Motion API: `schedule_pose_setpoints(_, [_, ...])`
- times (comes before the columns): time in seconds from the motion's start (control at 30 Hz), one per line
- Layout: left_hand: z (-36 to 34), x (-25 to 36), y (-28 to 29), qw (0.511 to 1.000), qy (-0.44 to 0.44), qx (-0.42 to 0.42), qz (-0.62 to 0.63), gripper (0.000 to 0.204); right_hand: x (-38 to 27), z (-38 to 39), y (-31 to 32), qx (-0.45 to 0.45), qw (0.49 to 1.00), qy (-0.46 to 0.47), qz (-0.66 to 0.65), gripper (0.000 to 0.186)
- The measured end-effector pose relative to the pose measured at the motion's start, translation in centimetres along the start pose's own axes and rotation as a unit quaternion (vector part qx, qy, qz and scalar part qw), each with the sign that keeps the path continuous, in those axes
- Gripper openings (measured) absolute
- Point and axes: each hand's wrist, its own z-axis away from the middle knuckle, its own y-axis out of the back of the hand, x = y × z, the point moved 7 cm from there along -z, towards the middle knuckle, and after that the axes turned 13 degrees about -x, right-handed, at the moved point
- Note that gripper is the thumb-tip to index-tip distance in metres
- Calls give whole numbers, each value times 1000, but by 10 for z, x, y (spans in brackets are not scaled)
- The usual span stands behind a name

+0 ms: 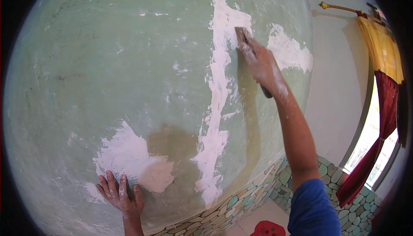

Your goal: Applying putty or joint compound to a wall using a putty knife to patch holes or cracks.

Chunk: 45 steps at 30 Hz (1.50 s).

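"How's the right arm posing?"
"It's stretching up from the lower right. The right hand (pixel 261 61) is gripping a scraper (pixel 239 36), fingers wrapping round its handle; the blade is sitting at the right edge of the long white strip (pixel 220 61) on the green wall (pixel 116 72)."
"And the left hand (pixel 121 197)?"
"It's rising from the lower edge, palm facing the wall, fingers spreading beside the lower white patch (pixel 122 152)."
"What are you counting?"
"Two hands, one scraper, one long strip and two broad patches, the second patch (pixel 290 51) lying right of the scraper. One yellow-and-red curtain (pixel 386 102) is hanging at the far right."
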Motion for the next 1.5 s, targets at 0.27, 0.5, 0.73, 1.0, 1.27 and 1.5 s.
schedule_pose_setpoints(0.27, [1,-2,3,1000,-5,7,-9,40,-13,26,-16,-19,999,-37,-2,50])
schedule_pose_setpoints(0.5, [-1,-1,2,1000,-6,14,-1,40,-11,-25,1,15,999,-33,-4,50])
schedule_pose_setpoints(0.73, [-2,1,1,1000,-5,16,1,38,-13,-48,29,53,998,-9,-24,49])
schedule_pose_setpoints(1.0, [1,-3,1,1000,2,18,-5,39,-27,22,-11,-50,995,-43,-69,48])
schedule_pose_setpoints(1.27, [1,-2,0,1000,6,14,-1,40,-29,-39,7,51,997,33,45,48])
schedule_pose_setpoints(1.5, [0,-5,3,1000,10,15,4,40,-34,-9,2,18,999,23,-43,48])
